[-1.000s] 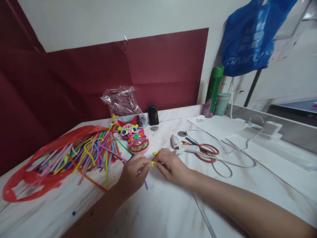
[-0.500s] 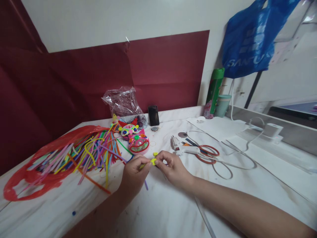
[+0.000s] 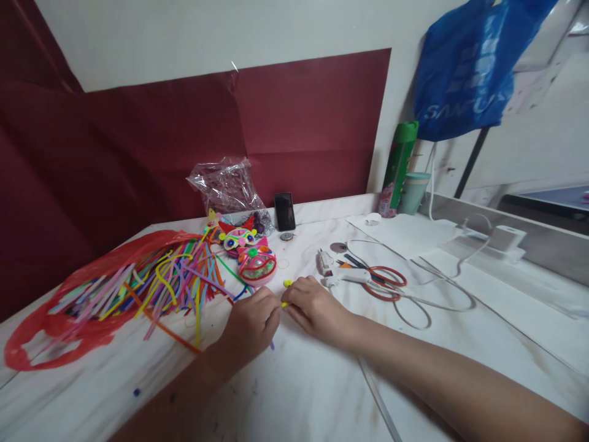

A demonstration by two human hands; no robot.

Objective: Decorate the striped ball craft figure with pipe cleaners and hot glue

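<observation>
Both hands meet at the near middle of the bench [image 3: 322, 393], knuckles up, so that a small yellow piece [image 3: 285, 303] sits pinched between the two sets of fingertips. Holding it low over the bench, with the wrists resting on the surface, appears to steady the hands for fine work.

Left hand [image 3: 250, 325]: fingers curled tight, thumb and forefinger closed on the left end of the yellow piece. A purple pipe cleaner [image 3: 272, 345] shows just below this hand; whether the hand grips it cannot be told.

Right hand [image 3: 313, 308]: fingers bent inward, tips closed on the right end of the same piece. A second yellow bit [image 3: 288, 283] lies on the bench just beyond the fingertips.

Supplies lie within reach. To the left, a spread of coloured pipe cleaners [image 3: 165, 282] rests on a red plastic bag [image 3: 41, 334]. Just beyond the hands sits a finished colourful mask-like craft [image 3: 251, 252]. To the right, a white glue gun [image 3: 340, 276] lies touching red-handled scissors [image 3: 384, 279], its cord [image 3: 437, 307] looping across the bench.
</observation>
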